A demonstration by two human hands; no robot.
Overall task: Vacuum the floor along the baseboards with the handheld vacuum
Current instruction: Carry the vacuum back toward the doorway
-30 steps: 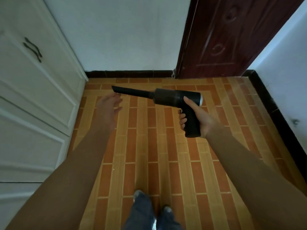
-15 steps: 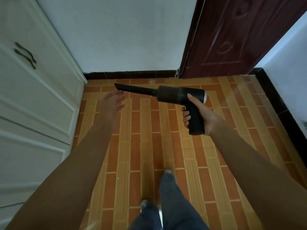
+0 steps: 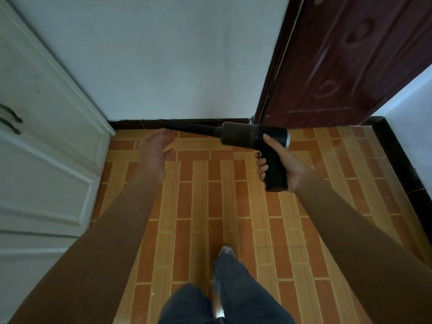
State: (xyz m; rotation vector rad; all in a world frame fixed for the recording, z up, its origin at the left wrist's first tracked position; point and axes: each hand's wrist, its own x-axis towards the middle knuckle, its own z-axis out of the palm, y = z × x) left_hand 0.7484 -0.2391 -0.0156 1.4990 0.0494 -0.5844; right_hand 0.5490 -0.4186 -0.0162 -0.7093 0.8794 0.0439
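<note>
My right hand (image 3: pixel 284 164) grips the handle of a black handheld vacuum (image 3: pixel 252 137), held in the air above the floor. Its long thin nozzle points left, and the tip overlaps the dark baseboard (image 3: pixel 198 122) under the pale far wall. My left hand (image 3: pixel 155 148) is held out with fingers apart, empty, just below the nozzle tip without touching it. The floor (image 3: pixel 233 195) is orange and tan brick-pattern tile. A second dark baseboard (image 3: pixel 397 160) runs along the right wall.
White cabinet doors (image 3: pixel 46 148) with dark handles line the left side. A dark red wooden door (image 3: pixel 339 66) stands at the far right of the back wall. My legs in jeans and a shoe (image 3: pixel 225 251) are at the bottom centre.
I have stepped forward toward the far wall. The vacuum and both hands are now closer to the back baseboard, the nozzle tip now overlapping it.
</note>
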